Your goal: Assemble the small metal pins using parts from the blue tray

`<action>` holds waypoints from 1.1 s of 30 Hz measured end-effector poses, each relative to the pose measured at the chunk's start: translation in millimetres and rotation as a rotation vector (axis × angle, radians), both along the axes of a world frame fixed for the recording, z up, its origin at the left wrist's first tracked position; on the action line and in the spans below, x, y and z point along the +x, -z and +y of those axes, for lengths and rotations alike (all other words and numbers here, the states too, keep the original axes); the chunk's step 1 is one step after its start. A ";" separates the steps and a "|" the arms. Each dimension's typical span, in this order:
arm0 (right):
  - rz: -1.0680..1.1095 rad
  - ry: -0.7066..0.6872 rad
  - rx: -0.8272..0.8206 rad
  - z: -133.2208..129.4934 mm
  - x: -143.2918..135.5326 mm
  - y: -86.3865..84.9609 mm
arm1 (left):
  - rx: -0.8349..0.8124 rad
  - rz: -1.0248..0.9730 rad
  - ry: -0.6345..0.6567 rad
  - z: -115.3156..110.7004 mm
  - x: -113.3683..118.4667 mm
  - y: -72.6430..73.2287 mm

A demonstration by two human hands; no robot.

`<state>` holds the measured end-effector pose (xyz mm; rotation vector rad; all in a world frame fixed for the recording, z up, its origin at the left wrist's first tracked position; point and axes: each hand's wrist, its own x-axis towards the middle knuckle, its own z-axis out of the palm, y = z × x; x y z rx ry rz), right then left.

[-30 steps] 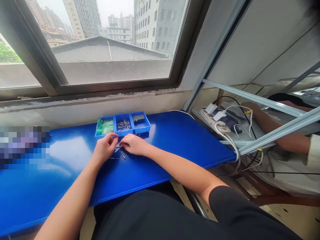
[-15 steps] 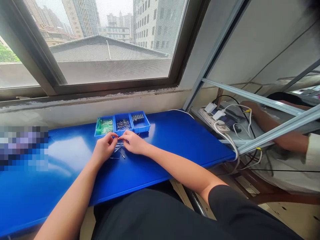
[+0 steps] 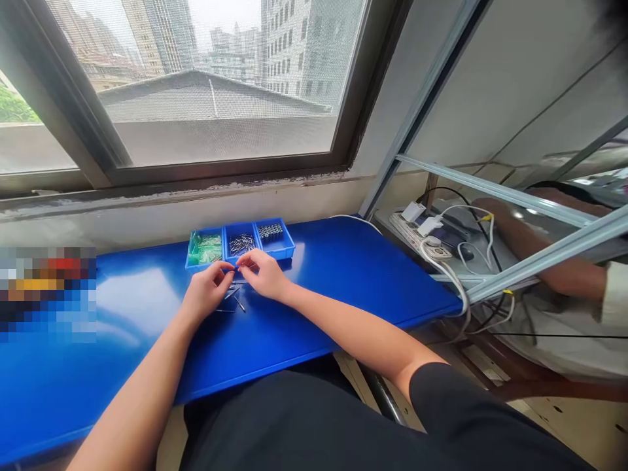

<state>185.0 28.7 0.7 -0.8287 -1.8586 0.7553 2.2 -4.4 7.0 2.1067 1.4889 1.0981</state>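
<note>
A large window (image 3: 220,140) makes the background, beyond the left grip (image 3: 209,288) and the right grip (image 3: 265,276). Under both grips lies a blue table (image 3: 318,307), which extends to both sides of them. A pale metal frame (image 3: 495,188) stands well to the right of the right grip. Just beyond the two grips is a blue container (image 3: 280,253) with three compartments; whether these are separate boxes, I cannot tell. The left compartment, beyond the left grip, has a green bag (image 3: 197,248) and small pale pieces. The middle one, just beyond the right grip, contains many thin metal pieces (image 3: 241,243) in disorder. The right one, farther behind the right grip, holds small shiny parts (image 3: 269,231) in rows. In each grip, thumb and fingers are bent towards each other, and the fingertips of the two meet closely. I cannot tell if something small is pinched there. On the near side of the fingertips, between the grips, several slim metal rods (image 3: 240,304) lie loosely, pointing different ways.
</note>
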 end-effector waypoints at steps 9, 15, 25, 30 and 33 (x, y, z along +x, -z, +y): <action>0.069 0.043 -0.166 -0.6 -0.8 -3.0 | 0.006 -0.003 -0.018 1.1 -0.9 0.6; 0.133 0.046 -0.221 0.4 -1.9 -0.7 | 0.002 -0.007 -0.023 2.5 -1.7 2.8; 0.098 0.038 -0.192 -2.0 -0.2 -3.4 | 0.000 0.027 -0.053 3.2 -2.0 1.1; 0.086 0.048 -0.194 -1.8 -0.6 -2.8 | -0.014 0.013 -0.051 2.0 -1.8 -0.4; 0.100 0.047 -0.214 -0.8 -0.5 -2.6 | -0.003 -0.003 -0.050 0.7 -0.5 -1.4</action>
